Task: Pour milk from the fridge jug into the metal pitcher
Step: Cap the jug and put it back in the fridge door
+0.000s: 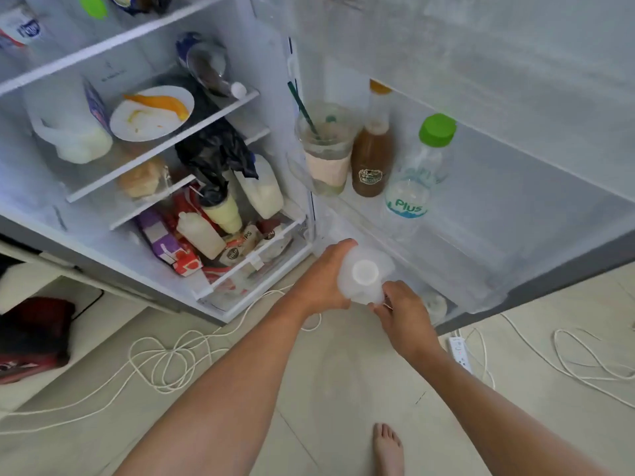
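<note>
A translucent white plastic milk jug with a white cap is seen from above, just in front of the lowest shelf of the open fridge door. My left hand wraps around its left side. My right hand grips the jug at its near right side, where the handle seems to be. The jug's body is mostly hidden under its own shoulder and my hands. No metal pitcher is in view.
The open fridge holds other milk jugs, a plate, cartons and bottles. The door shelf carries a lidded cup, a brown bottle and a green-capped water bottle. White cables and a power strip lie on the tiled floor. My bare foot stands below.
</note>
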`<state>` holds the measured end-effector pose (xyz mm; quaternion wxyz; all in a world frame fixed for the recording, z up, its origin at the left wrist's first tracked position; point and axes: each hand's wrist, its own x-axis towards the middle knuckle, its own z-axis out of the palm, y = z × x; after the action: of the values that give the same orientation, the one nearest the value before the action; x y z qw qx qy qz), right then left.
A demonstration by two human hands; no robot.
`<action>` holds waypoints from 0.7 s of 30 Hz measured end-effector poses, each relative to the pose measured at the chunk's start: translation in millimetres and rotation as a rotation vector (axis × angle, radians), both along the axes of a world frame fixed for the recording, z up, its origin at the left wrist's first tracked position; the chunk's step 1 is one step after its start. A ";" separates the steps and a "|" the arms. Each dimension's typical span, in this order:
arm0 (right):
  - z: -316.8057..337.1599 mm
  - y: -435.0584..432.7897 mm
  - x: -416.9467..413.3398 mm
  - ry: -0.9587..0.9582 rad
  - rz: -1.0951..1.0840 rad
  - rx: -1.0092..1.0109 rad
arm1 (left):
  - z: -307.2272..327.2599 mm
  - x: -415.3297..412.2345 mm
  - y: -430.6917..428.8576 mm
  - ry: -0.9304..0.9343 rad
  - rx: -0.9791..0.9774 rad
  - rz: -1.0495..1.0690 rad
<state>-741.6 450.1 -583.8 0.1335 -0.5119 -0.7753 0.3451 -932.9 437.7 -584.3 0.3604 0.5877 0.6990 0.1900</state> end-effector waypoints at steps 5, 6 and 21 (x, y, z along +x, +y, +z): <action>-35.1 16.3 15.3 0.010 -0.045 0.061 | -30.3 14.1 31.1 0.000 0.017 -0.080; -39.9 20.0 17.1 0.019 -0.055 0.082 | -34.2 16.3 37.7 0.005 0.028 -0.093; -96.6 90.9 43.5 -0.056 -0.156 -0.038 | -68.4 51.1 120.8 0.103 -0.082 -0.223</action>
<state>-698.1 541.0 -680.4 0.1283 -0.5825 -0.7299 0.3339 -881.9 558.4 -652.7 0.3667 0.6554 0.6542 0.0894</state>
